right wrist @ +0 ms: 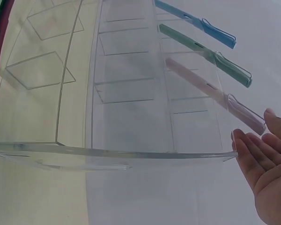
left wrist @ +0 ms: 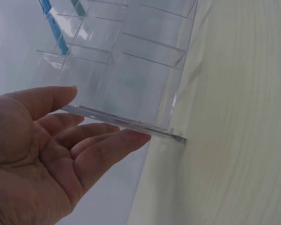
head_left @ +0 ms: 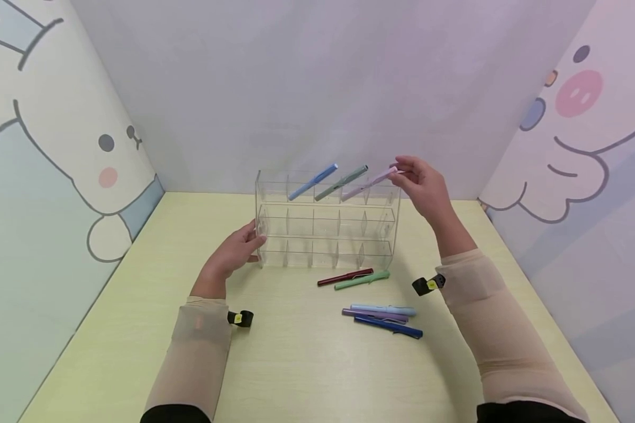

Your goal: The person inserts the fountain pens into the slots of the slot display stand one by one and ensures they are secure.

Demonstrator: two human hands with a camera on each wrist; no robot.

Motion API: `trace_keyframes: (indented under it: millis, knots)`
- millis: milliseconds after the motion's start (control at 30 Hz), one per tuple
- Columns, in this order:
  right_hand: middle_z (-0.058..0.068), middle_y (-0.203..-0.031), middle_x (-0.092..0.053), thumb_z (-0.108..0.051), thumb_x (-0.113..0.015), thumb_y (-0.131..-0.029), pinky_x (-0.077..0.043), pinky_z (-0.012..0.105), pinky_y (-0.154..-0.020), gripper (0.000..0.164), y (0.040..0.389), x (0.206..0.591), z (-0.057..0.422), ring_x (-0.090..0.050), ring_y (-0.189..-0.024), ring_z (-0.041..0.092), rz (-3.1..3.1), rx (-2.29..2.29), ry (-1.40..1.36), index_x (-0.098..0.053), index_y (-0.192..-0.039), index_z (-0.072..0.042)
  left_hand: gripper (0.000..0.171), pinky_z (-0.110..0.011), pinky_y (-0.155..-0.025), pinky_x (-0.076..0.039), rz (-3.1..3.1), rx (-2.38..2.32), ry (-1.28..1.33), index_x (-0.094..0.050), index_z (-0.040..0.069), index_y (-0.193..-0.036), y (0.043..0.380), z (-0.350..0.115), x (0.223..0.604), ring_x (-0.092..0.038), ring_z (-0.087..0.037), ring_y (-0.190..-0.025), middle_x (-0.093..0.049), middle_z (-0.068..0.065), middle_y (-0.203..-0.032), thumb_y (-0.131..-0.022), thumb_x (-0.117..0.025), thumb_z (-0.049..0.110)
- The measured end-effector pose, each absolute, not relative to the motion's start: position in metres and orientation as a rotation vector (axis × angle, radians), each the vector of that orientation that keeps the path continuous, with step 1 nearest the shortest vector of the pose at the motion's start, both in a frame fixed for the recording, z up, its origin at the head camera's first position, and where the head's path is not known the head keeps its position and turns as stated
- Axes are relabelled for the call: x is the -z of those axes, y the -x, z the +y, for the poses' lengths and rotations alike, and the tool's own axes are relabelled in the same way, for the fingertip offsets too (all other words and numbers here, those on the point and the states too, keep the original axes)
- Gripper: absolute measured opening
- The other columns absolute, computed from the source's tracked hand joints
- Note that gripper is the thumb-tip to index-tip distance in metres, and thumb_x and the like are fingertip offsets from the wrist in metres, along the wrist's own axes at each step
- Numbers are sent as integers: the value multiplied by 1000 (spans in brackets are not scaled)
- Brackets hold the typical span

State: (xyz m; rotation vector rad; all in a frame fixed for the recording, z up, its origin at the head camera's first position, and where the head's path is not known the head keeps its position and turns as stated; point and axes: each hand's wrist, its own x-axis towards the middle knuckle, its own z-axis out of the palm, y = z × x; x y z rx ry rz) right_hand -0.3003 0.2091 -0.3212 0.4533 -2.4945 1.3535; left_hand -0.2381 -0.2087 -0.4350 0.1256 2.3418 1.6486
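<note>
A clear acrylic rack [head_left: 325,229] with three tiers of compartments stands on the table. My left hand [head_left: 238,249] grips its left side panel, the thumb in front and the fingers along the outer face, as the left wrist view [left wrist: 51,154] also shows. In the top tier lean a blue pen [head_left: 313,182], a grey-green pen [head_left: 341,183] and a lilac pen [head_left: 367,184], tilted to the right. At the upper right corner my right hand [head_left: 423,185] pinches the lilac pen's capped end between thumb and fingers; in the right wrist view its fingers [right wrist: 253,159] lie close to the rack's corner.
On the table before the rack lie a dark red pen [head_left: 344,277] and a green pen [head_left: 362,280]. Nearer me are a light blue pen [head_left: 383,309], a purple pen [head_left: 374,315] and a dark blue pen [head_left: 388,327], side by side. A pale wall [head_left: 317,88] rises behind.
</note>
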Motion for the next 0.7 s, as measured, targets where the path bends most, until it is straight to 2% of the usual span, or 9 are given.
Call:
trace_keyframes:
  millis: [233,467,567,700]
  knots:
    - [6,-138,-59,-34,-64,-96,-52,25,-98,51,294,324,224,-61,-120,13,-2418,-1400,-424,-51,-142,-17,68,-50,-101,-50,2351,-1639,-131,-9,32,-159,238,-209,436,-35,-32,-143,-29,-11,-160,-104,-50,33]
    - [11,-135,-60,-24,-64,-97,-53,15,-89,46,278,335,242,-63,-109,3,-2338,-1463,-397,-52,-140,-11,68,-49,-100,-51,2351,-1642,-132,-10,29,-159,238,-208,437,-36,-33,-143,-29,-12,-160,-104,-49,30]
    - [10,-134,-60,-26,-64,-96,-53,13,-87,47,267,342,249,-62,-107,-1,-2356,-1438,-388,-52,-139,-12,68,-49,-100,-51,2349,-1645,-139,-9,29,-159,238,-208,436,-35,-33,-143,-29,-12,-160,-105,-49,30]
    - [5,-136,-60,-36,-63,-96,-50,8,-87,50,251,352,259,-60,-109,-4,-2461,-1335,-344,-52,-141,-17,67,-50,-101,-50,2353,-1637,-141,-9,31,-159,238,-208,435,-37,-33,-142,-31,-13,-159,-105,-48,31]
